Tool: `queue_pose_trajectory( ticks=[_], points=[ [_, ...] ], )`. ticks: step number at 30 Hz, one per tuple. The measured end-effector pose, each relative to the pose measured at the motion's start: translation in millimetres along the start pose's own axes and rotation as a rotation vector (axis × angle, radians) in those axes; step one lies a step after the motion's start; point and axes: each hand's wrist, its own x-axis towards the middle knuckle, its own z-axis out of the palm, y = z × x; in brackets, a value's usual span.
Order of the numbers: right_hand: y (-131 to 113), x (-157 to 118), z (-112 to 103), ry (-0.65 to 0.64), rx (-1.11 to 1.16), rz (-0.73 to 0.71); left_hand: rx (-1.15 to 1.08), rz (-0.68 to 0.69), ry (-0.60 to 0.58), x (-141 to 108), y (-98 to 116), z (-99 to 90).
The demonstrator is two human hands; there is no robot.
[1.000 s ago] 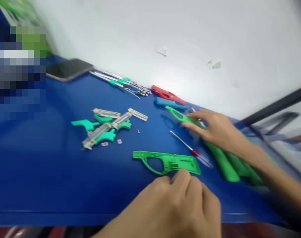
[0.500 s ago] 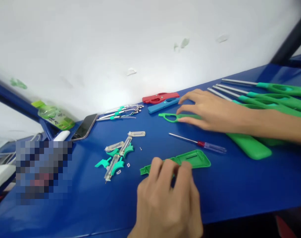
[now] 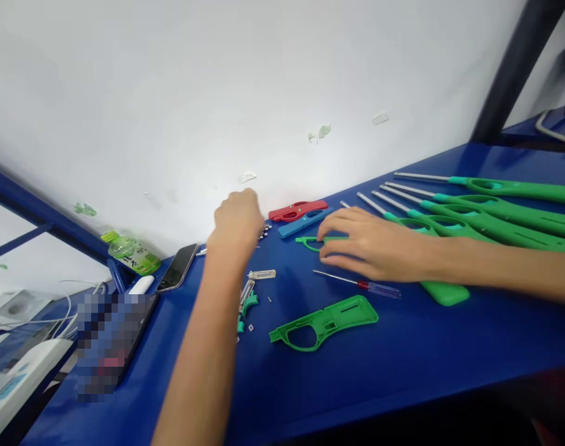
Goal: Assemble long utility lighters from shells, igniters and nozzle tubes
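My left hand (image 3: 238, 220) reaches over the slim metal tubes (image 3: 202, 252) with wires at the back of the table. Its fingers are curled down and mostly hidden, so what they hold does not show. My right hand (image 3: 352, 241) rests with fingers apart and bent over a green lighter shell half (image 3: 310, 241), partly covering it. Nearer me lies another green shell half (image 3: 329, 323), hollow side up, touched by neither hand. A screwdriver (image 3: 375, 288) with a clear and red handle lies between that shell and my right hand.
Several assembled green long-nosed lighters (image 3: 510, 217) lie at the right. Red (image 3: 298, 211) and blue (image 3: 305, 222) lighter bodies are near the wall. Clear fuel tanks (image 3: 262, 274) and teal triggers (image 3: 249, 303) sit beside my left forearm. A phone (image 3: 178, 267) and bottle (image 3: 134, 254) stand left.
My left hand has left the near green shell half and moved up and left to the metal tubes. My right hand stays over the other shell half. The camera view has shifted.
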Motion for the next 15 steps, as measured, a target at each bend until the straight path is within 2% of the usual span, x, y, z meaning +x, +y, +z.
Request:
queue_pose_trajectory(
  ticks=[3,6,8,11,15],
  points=[
    [-10,-3,-4,-0.024,0.063,-0.092,0.047,0.01,-0.11,17,-52,15.8],
    [-19,-7,-4,-0.057,0.122,-0.215,0.066,0.016,-0.193,14,-101,37.6],
    [-24,-9,-1,-0.073,0.124,-0.276,0.063,0.032,-0.247,9,-124,53.7],
    [-28,-11,4,-0.093,0.118,-0.33,0.052,0.074,-0.292,3,-145,75.1],
    [-27,-13,7,-0.102,0.126,-0.344,0.065,0.117,-0.251,2,-153,92.2]
  ],
)
